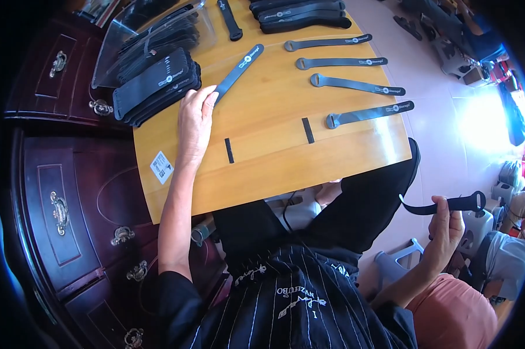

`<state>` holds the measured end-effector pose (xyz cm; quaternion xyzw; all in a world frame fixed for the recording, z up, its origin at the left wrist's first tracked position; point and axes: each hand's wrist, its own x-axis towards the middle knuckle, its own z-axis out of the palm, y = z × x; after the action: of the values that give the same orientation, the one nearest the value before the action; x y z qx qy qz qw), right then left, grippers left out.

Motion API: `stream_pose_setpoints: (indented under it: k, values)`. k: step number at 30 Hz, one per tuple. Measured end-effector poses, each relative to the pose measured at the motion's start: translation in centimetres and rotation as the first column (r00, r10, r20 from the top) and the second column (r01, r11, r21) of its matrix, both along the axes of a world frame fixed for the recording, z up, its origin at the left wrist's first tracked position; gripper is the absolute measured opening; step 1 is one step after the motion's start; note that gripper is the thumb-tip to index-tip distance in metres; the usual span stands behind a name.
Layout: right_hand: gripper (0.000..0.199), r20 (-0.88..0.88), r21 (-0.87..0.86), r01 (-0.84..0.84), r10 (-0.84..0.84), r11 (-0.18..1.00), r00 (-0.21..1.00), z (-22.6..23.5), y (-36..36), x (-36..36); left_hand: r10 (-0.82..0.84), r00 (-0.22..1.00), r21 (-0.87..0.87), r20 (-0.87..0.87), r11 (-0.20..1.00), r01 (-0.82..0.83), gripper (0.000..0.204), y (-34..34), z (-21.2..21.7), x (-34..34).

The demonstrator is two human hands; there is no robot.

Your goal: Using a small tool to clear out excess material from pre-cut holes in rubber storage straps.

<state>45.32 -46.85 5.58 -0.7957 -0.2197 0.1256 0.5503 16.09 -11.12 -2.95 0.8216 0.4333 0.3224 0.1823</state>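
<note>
My left hand [195,123] pinches the near end of a dark grey storage strap [238,71] over the wooden table; its far end points up and right. Off the table's right side, my right hand [447,232] grips a black strap [457,203] with a ring at one end and a curved tail. On the table's right half lie several loose straps with ring ends, among them a near one [367,114] and a far one [329,42]. Two short black strips [308,130] lie on the wood near the front edge.
Left of my left hand is a stack of black straps [158,84], beside a clear plastic box [108,55] with more. Another bundle [303,17] lies at the back. A white label [162,167] sits at the table's left edge. Dark wooden drawers [59,215] stand left.
</note>
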Motion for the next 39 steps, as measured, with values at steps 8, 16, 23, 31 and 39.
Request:
stream_pose_setpoints:
  k: [8,16,23,31,39]
  values:
    - [0.023,0.017,-0.027,-0.02,0.02,0.999,1.0,-0.1,-0.2,-0.3,0.015,0.999,0.277,0.05,0.96,-0.028,0.015,-3.2,3.6,-0.1]
    - [0.02,-0.001,-0.061,-0.048,0.048,0.997,0.999,0.5,1.2,-1.8,-0.337,0.819,0.261,0.464,0.936,0.237,0.03,-7.9,12.7,-3.5]
    - [0.021,-0.011,-0.086,-0.089,0.088,0.992,0.996,0.4,1.7,-2.9,-0.211,0.813,0.085,0.543,0.977,0.196,0.038,-11.3,10.7,-5.4]
    - [0.021,0.081,-0.147,-0.099,0.112,0.984,0.99,0.0,2.3,-3.7,-0.124,0.814,-0.017,0.568,0.987,0.163,0.049,-12.4,9.3,-5.9]
    - [0.011,-0.085,-0.147,-0.182,0.171,0.972,0.982,1.3,3.4,-6.2,-0.156,0.796,-0.002,0.585,0.981,0.194,0.062,-10.3,9.6,-4.8]
